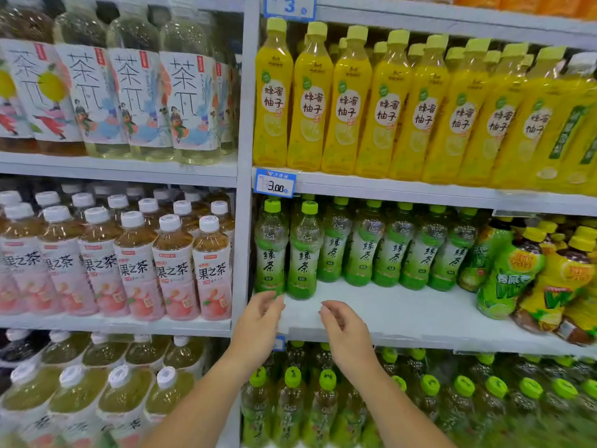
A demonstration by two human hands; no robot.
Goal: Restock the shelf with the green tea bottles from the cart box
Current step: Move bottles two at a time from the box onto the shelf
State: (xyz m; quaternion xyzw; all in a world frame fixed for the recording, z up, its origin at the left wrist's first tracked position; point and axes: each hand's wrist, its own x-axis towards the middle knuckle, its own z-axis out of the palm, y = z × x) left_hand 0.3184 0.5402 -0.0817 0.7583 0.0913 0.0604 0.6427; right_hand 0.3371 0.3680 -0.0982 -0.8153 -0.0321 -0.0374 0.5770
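The white shelf (420, 318) is a smooth, flat board, and its right end is cut off at 3 o'clock. The green tea bottles (365, 250), clear plastic with green caps, stand on it in rows, with the back ones mostly hidden. Toward 6 o'clock the left hand (258, 321) and right hand (345, 331) hover at the shelf edge, fingers loosely curled and holding nothing. The left fingertips are blurred.

Single wide-angle head-worn view, close to the shelf (403, 313), facing it almost straight on.
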